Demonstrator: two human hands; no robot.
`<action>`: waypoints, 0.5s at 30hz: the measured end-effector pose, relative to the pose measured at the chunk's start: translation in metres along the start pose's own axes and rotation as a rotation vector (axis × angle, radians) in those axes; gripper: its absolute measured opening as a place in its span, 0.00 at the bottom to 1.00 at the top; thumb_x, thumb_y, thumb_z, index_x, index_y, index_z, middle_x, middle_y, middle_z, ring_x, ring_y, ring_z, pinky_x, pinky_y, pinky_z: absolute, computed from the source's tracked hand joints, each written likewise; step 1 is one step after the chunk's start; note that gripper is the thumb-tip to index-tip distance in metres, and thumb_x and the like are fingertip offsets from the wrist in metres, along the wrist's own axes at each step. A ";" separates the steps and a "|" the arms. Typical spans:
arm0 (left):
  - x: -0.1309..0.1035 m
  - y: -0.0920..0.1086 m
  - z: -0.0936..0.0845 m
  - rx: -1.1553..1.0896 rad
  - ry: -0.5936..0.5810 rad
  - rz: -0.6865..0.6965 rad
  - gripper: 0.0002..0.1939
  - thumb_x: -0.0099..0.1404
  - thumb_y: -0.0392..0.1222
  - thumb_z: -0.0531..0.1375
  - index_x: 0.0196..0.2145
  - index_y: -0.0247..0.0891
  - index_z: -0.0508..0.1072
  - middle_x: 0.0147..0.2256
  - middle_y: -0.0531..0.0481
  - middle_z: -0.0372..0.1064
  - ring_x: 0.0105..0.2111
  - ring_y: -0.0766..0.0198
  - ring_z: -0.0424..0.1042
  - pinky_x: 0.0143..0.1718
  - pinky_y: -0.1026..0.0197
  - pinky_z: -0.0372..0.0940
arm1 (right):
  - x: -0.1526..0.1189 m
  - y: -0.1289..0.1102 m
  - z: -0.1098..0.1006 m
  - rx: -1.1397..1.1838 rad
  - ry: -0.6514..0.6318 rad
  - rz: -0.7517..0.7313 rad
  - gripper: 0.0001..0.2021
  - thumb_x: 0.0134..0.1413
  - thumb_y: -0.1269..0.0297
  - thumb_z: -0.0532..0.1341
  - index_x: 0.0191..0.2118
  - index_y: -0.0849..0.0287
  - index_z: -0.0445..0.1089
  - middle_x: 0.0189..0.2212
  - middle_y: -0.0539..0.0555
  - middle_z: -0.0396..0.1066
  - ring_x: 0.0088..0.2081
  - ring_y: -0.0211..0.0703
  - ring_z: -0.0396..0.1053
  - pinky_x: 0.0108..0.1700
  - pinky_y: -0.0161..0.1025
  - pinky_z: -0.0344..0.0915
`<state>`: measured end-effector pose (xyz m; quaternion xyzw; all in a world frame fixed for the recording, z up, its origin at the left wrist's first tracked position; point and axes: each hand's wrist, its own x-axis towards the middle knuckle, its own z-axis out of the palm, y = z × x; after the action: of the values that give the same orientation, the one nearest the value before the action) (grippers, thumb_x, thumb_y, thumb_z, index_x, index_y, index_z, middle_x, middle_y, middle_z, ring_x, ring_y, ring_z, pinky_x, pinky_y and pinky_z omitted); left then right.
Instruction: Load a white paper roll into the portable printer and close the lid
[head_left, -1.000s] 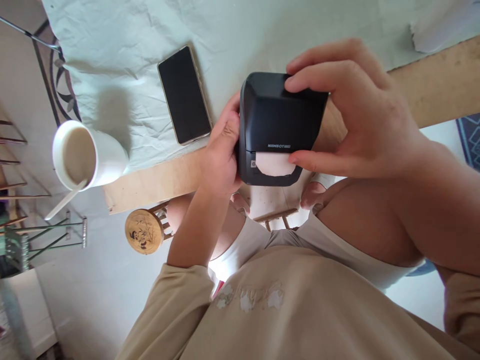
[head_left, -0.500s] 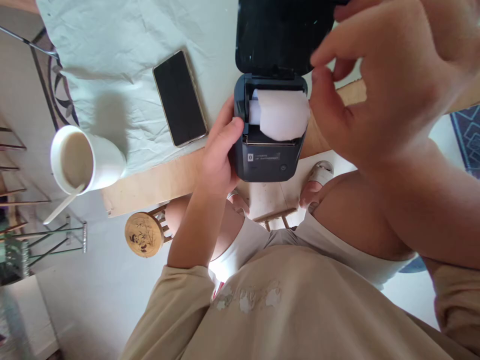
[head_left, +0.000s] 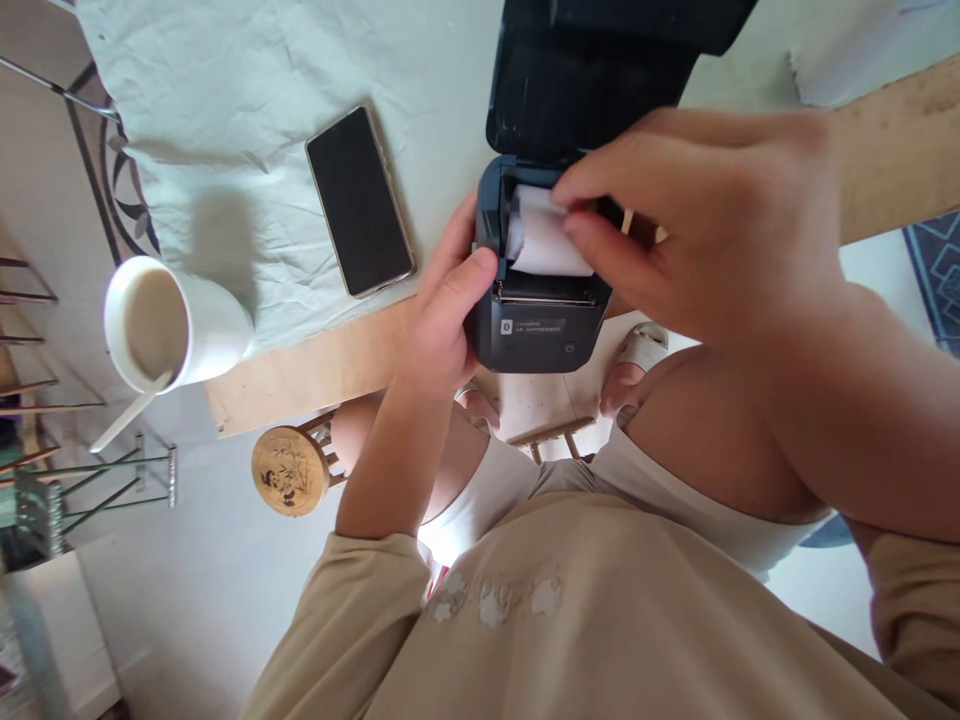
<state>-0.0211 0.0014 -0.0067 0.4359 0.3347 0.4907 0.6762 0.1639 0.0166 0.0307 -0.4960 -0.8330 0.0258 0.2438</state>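
A small dark portable printer point(head_left: 536, 345) is held over the table's front edge in my left hand point(head_left: 442, 310), thumb along its left side. Its black lid point(head_left: 585, 90) is swung up and back. Inside the open bay lies a white paper roll point(head_left: 551, 235), with its loose end curling toward the front. My right hand point(head_left: 720, 220) reaches in from the right, thumb and index finger closed on the roll's upper right part. The hand is a little blurred and hides the bay's right side.
A dark-screened phone point(head_left: 360, 200) lies on the pale cloth point(head_left: 285, 80), left of the printer. Near the left edge stands a white cup point(head_left: 217, 330) of milky brown drink with a spoon point(head_left: 131, 410) in it. Beside my legs is a round wooden stool point(head_left: 289, 470).
My right hand has moved left and down from beside the lid onto the paper roll. The printer has shifted slightly right, and the roll's loose end now extends less far over the front.
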 end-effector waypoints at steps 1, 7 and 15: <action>0.000 0.000 -0.001 0.005 -0.011 -0.006 0.17 0.63 0.50 0.55 0.48 0.44 0.69 0.46 0.51 0.70 0.61 0.54 0.58 0.60 0.54 0.59 | 0.001 -0.001 0.000 -0.040 -0.060 0.029 0.15 0.59 0.55 0.48 0.44 0.48 0.70 0.35 0.46 0.71 0.34 0.33 0.66 0.30 0.33 0.49; 0.000 -0.002 -0.004 0.015 -0.044 -0.006 0.22 0.60 0.52 0.59 0.51 0.46 0.68 0.54 0.54 0.65 0.62 0.54 0.55 0.59 0.58 0.60 | 0.004 -0.012 -0.008 -0.092 -0.293 0.099 0.15 0.57 0.51 0.49 0.42 0.43 0.70 0.43 0.43 0.68 0.40 0.37 0.67 0.30 0.35 0.47; -0.002 -0.001 -0.003 0.043 -0.026 -0.010 0.18 0.62 0.50 0.57 0.47 0.41 0.69 0.51 0.52 0.67 0.61 0.55 0.57 0.63 0.56 0.55 | 0.003 -0.017 -0.014 -0.215 -0.499 0.145 0.18 0.55 0.46 0.47 0.44 0.44 0.65 0.35 0.45 0.71 0.28 0.35 0.60 0.29 0.33 0.38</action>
<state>-0.0240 -0.0002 -0.0086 0.4549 0.3385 0.4743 0.6734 0.1547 0.0075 0.0489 -0.5558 -0.8274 0.0760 -0.0252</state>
